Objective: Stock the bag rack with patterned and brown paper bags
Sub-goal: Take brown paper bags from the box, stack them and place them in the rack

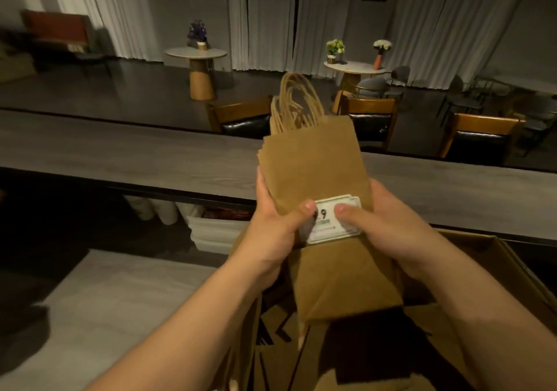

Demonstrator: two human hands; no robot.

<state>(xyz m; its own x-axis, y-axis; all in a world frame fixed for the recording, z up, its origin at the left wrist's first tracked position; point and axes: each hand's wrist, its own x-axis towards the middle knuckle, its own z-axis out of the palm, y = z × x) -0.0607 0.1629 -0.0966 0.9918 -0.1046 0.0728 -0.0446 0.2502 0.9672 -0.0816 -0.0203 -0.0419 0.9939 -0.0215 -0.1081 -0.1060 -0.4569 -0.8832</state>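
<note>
I hold a flat stack of brown paper bags (319,173) upright in front of me, twisted paper handles pointing away. A white label (333,220) with printed digits sits on the front of the stack. My left hand (277,225) grips the stack's left edge, thumb on the label. From the other side my right hand (382,225) grips the right edge, its thumb also pressing the label. Below the stack lies an open cardboard box (494,258) with dark patterned paper inside. No bag rack is in view.
A long grey counter (135,161) runs across in front of me, with white cups and white tubs (214,234) on a shelf beneath it. Beyond stand wooden chairs (244,116), round tables (199,56) with flowers, and white curtains.
</note>
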